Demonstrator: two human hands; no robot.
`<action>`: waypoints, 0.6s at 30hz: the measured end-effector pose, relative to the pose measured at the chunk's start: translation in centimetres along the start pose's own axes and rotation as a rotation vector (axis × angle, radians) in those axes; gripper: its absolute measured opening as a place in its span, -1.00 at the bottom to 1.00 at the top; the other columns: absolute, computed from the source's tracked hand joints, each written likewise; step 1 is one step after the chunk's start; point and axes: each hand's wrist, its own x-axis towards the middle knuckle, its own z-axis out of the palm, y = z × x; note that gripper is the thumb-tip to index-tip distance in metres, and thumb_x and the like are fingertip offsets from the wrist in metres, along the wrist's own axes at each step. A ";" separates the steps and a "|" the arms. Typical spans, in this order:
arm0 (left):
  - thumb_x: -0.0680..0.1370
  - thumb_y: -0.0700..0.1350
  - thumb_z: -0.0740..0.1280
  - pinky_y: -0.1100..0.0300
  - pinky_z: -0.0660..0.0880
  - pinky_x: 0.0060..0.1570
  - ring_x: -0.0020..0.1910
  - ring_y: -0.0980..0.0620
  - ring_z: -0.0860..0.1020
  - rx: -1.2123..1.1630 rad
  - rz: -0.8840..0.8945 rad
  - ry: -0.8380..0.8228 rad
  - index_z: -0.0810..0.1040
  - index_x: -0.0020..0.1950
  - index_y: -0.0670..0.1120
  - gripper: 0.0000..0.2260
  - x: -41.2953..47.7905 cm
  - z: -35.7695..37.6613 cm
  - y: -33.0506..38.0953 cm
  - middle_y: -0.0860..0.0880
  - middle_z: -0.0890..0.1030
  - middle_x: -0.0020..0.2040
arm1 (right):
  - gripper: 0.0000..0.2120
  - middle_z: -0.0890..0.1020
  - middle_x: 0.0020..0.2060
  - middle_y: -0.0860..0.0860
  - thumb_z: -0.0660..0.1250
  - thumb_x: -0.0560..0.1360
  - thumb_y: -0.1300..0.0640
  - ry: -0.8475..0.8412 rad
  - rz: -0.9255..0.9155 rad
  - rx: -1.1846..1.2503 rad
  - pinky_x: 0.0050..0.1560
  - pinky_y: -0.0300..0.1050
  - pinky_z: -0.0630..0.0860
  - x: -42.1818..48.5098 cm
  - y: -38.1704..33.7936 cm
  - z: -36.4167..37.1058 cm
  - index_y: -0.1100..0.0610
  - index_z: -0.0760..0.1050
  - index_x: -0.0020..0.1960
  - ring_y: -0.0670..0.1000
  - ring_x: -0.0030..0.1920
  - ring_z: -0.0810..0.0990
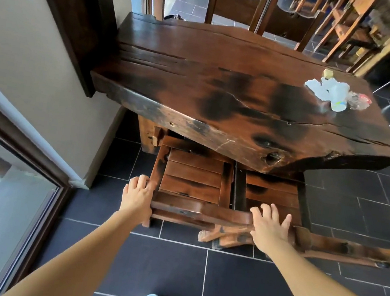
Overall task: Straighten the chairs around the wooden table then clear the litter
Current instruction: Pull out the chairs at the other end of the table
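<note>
Head view: on the table's near side, our left hand (138,194) grips the back corner of the left chair (191,185), while our right hand (269,223) lies flat, fingers spread, on its rail. An uneven push could, we judge, twist it into the right chair (272,194) or jam it against the table (222,89). Litter (334,93) lies on the table's far right end.

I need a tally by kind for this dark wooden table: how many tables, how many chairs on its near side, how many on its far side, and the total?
Dark wooden slab table: 1
Near-side dark slatted wooden chairs: 2
Far-side dark wooden chairs: 2
Total: 5
</note>
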 end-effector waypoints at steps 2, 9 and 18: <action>0.33 -0.19 0.46 0.07 0.30 0.33 0.34 -0.12 0.20 -0.014 -0.009 -0.009 0.25 0.39 0.00 -0.31 0.1 0.0 0.1 -0.04 0.25 0.33 | -0.42 0.14 0.49 0.07 0.28 0.54 0.03 0.004 0.006 0.012 0.43 0.38 -0.05 0.1 -0.1 0.2 -0.03 0.11 0.48 0.15 0.54 -0.04; 0.37 -0.20 0.42 0.11 0.42 0.14 0.22 -0.10 0.25 -0.060 -0.040 0.035 0.32 0.33 -0.02 -0.44 -0.1 0.6 0.1 -0.05 0.30 0.21 | -0.47 0.17 0.47 0.09 0.30 0.54 0.06 0.015 -0.002 0.071 0.47 0.30 -0.01 -0.1 0.0 0.7 -0.01 0.18 0.45 0.17 0.51 0.04; 0.35 -0.06 0.49 0.04 0.41 0.16 0.26 -0.13 0.25 -0.051 -0.092 0.006 0.38 0.30 -0.02 -0.44 0.6 0.2 1.1 -0.05 0.32 0.23 | -0.41 0.06 0.53 0.07 0.31 0.54 0.11 -0.015 -0.061 0.092 0.44 0.34 -0.07 1.4 1.2 0.3 -0.01 0.12 0.48 0.17 0.54 -0.08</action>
